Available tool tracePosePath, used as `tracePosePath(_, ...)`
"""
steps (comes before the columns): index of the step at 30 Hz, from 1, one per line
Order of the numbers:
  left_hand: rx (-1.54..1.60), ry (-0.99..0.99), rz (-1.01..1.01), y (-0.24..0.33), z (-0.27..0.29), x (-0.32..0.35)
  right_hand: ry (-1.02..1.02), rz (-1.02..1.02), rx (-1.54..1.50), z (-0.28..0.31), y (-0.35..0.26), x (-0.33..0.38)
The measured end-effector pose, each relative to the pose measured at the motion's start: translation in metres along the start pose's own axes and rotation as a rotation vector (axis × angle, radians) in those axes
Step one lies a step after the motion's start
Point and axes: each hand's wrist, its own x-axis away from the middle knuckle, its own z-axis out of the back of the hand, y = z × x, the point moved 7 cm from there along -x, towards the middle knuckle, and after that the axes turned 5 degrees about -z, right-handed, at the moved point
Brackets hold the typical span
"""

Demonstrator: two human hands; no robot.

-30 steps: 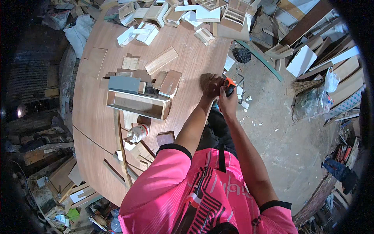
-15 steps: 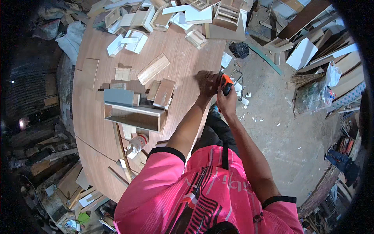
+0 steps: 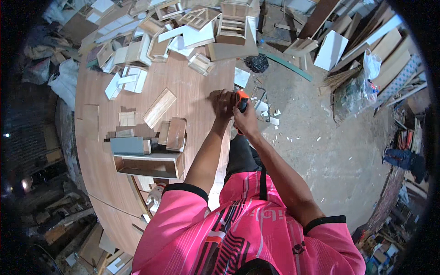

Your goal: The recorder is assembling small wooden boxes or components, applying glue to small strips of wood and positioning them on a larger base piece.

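Note:
My right hand point(image 3: 246, 120) is wrapped around an orange-and-black hand tool point(image 3: 242, 97) at the right edge of the wooden worktable point(image 3: 201, 133). The tool's exact kind is hard to make out behind my fingers. Just to its left, my left hand point(image 3: 224, 104) is closed at the table edge, with its fingers curled. What lies under those fingers is hidden. On the tabletop left of my arms stand an open wooden box point(image 3: 146, 167), a grey panel point(image 3: 127, 145) and a brown wood block point(image 3: 177, 134). A pale wooden board point(image 3: 159, 107) lies slanted beyond them.
Wooden trays and white panels point(image 3: 199, 36) are heaped along the table's far end. On the concrete floor to the right lie a black plastic bag point(image 3: 256, 63), a green strip point(image 3: 288, 67) and scattered scraps. Planks point(image 3: 394, 68) and a broom point(image 3: 343, 79) lean farther right.
The view has shifted, so the table and both hands sit farther left in the picture. Both hands stay together at the table edge, the right one still gripping the orange-and-black tool.

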Motion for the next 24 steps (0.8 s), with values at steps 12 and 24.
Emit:
tracePosePath(12,0.106,-0.069,0.089,-0.009,-0.016,0.007,0.007,-0.017,0.059,0.002,-0.008,-0.023)
tracePosePath(24,0.192,-0.150,0.202,-0.052,-0.056,0.030,-0.074,-0.097,0.068,-0.011,-0.012,-0.066)
